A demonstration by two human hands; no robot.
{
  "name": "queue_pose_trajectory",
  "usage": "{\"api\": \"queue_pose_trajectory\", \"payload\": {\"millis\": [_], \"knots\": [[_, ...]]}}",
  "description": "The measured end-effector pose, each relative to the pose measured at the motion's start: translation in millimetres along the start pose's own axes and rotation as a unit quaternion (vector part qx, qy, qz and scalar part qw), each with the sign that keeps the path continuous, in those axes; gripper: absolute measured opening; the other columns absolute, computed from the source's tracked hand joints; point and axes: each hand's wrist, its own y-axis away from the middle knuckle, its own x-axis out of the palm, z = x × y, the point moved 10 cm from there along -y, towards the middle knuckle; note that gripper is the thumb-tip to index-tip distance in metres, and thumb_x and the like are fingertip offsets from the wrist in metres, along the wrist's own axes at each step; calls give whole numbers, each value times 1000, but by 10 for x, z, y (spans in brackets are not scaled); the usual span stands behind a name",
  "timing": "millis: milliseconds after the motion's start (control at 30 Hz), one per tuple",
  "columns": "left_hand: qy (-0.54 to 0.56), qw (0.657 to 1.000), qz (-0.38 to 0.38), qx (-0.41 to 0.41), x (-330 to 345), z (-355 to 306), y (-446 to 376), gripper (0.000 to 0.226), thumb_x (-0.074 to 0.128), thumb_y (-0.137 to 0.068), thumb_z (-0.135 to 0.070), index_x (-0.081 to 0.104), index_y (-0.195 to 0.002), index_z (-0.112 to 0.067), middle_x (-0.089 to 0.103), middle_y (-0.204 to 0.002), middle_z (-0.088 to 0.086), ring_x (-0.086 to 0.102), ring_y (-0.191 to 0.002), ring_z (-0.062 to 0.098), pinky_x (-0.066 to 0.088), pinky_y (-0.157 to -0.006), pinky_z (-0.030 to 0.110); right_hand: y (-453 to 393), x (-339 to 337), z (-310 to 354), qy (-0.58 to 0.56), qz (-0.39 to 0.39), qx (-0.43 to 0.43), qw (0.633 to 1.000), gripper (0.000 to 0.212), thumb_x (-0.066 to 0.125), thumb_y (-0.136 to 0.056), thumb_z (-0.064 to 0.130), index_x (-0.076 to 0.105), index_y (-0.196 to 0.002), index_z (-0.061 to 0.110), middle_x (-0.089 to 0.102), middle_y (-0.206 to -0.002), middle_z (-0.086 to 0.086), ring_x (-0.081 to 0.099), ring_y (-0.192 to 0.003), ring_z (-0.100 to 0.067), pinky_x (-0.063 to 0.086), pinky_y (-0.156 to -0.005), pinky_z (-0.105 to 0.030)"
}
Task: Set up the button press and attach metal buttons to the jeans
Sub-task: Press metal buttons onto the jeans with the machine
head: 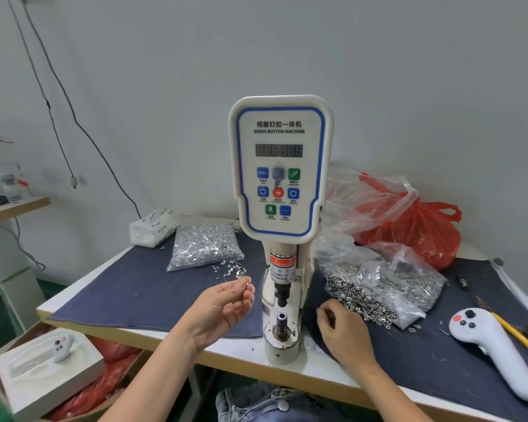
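The white servo button machine (279, 184) stands at the table's front middle, its lower die post (281, 319) bare under the upper punch (282, 295). My left hand (223, 312) is raised left of the die, palm up, pinching a small metal tack (248, 281) between fingertips. My right hand (345, 328) rests curled on the denim beside the open bag of button caps (378, 287); whether it holds anything I cannot tell. A clear bag of silver tacks (205, 245) lies left of the machine, a few tacks (232, 269) spilled. Jeans (269, 405) with a metal button lie below the table edge.
A white handheld controller (494, 348) lies at the right on dark denim cloth (141, 287). Red and clear plastic bags (409, 220) sit behind the caps. A tissue pack (153, 226) is at the back left. A white box with another controller (49, 367) sits below left.
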Motion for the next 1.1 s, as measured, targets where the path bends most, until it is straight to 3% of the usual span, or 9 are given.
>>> {"api": "queue_pose_trajectory", "payload": {"millis": [133, 267, 433, 533, 700, 800, 967, 1033, 1100], "knots": [[-47, 999, 6, -15, 138, 84, 165, 10, 65, -77, -12, 65, -73, -3, 61, -70, 7, 57, -55, 9, 52, -49, 18, -11, -52, 72, -28, -4, 0, 1000, 11, 59, -90, 16, 59, -81, 22, 58, -69, 14, 54, -60, -5, 39, -54, -17], [-110, 993, -23, -42, 200, 260, 251, 14, 71, -74, -18, 68, -66, -7, 61, -65, 6, 54, -50, 9, 51, -47, 18, 24, -349, 371, -137, -80, -21, 987, 11, 68, -83, 10, 66, -80, 20, 64, -77, 9, 59, -70, -7, 47, -64, -20], [-138, 985, -89, -48, 253, 458, 306, 18, 73, -71, -21, 70, -57, -9, 59, -58, 4, 49, -45, 8, 45, -41, 17, 168, -284, 906, -293, 36, -76, 952, 15, 75, -78, 10, 74, -80, 24, 69, -78, 6, 63, -70, -8, 50, -66, -22], [-119, 985, -116, -52, 248, 515, 338, 22, 69, -81, -16, 67, -61, -7, 57, -56, 4, 47, -42, 8, 42, -38, 16, 210, -285, 924, -333, 41, -56, 940, 23, 75, -75, 3, 75, -79, 25, 71, -79, 4, 65, -73, -13, 51, -69, -25], [-102, 987, -111, -59, 310, 594, 391, 13, 66, -84, -17, 65, -78, -6, 59, -62, 4, 48, -43, 8, 41, -39, 15, 240, -256, 907, -352, 40, -40, 934, 18, 71, -77, -2, 75, -77, 16, 70, -76, 2, 65, -71, -7, 48, -67, -17], [-132, 983, -124, -17, 294, 523, 394, 13, 69, -81, -18, 67, -78, -5, 62, -62, 4, 51, -45, 8, 43, -41, 16, 246, -201, 894, -345, 56, -23, 937, 11, 67, -83, 0, 72, -81, 9, 69, -74, 1, 61, -67, -3, 46, -64, -14], [-221, 960, -136, 104, 295, 296, 431, 14, 72, -80, -13, 67, -87, -3, 67, -64, 5, 59, -53, 12, 51, -53, 20, 255, -95, 888, -363, 109, 10, 925, 13, 58, -91, 5, 66, -83, 13, 62, -60, 11, 52, -52, 1, 39, -52, -10], [-251, 948, -127, 151, 330, 208, 463, 7, 70, -82, -7, 70, -88, -7, 71, -68, 8, 62, -57, 13, 51, -57, 19, 272, -42, 887, -369, 136, 24, 919, 16, 56, -93, 8, 65, -81, 14, 60, -56, 11, 50, -50, 1, 38, -50, -10], [-279, 935, -115, 186, 369, 154, 495, 16, 69, -82, -1, 75, -81, -15, 73, -71, 10, 65, -58, 10, 50, -57, 15, 288, -8, 880, -376, 154, 37, 913, 20, 54, -94, 10, 65, -78, 13, 58, -54, 11, 48, -49, 1, 37, -50, -11]]}}
